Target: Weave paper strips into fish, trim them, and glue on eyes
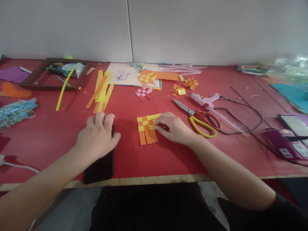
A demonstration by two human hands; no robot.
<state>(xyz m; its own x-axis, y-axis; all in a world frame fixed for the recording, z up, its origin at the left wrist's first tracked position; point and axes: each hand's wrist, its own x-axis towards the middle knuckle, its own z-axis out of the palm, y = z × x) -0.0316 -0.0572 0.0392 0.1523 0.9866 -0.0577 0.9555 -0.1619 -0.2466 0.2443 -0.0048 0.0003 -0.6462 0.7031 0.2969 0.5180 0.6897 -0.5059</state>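
A small woven piece of yellow and orange paper strips lies flat on the red table, its orange ends loose toward me. At its right edge, the thumb and fingers of my right hand are pinched on the yellow strip ends. My left hand hovers with fingers apart over a black phone, holding nothing. Just beyond its fingertips lies a loose pile of yellow and orange paper strips. A pink and white woven paper fish rests behind the woven piece.
Scissors with red and yellow handles lie right of my right hand, beside a pink glue gun and its black cord. A brown frame holding tools stands back left. A purple device sits at right. A wall closes off the back.
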